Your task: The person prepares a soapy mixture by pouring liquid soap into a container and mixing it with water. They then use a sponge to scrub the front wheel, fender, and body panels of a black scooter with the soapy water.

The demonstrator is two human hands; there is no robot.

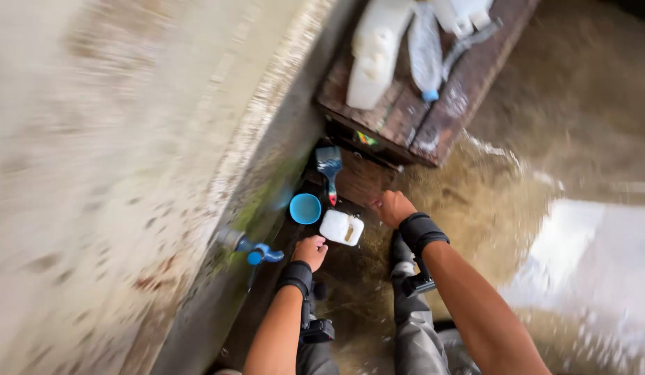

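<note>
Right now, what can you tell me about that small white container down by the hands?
The small white container is a squat, boxy jug, plastic by its look, with rounded corners and a tan patch on one face. It lies on the dark wet ground beside a blue cup, between the left hand and the right hand; neither visibly touches it.

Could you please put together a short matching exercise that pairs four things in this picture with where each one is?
Things:
1. blue cup
2. paintbrush
3. blue tap
4. clear plastic bottle

Places:
A. lying on the wooden pallet at the top of the picture
B. sticking out of the wall, left of the left hand
C. on the ground just left of the small white container
D. on the ground beside the wall, above the blue cup

Pairs: 1-C, 2-D, 3-B, 4-A
</note>
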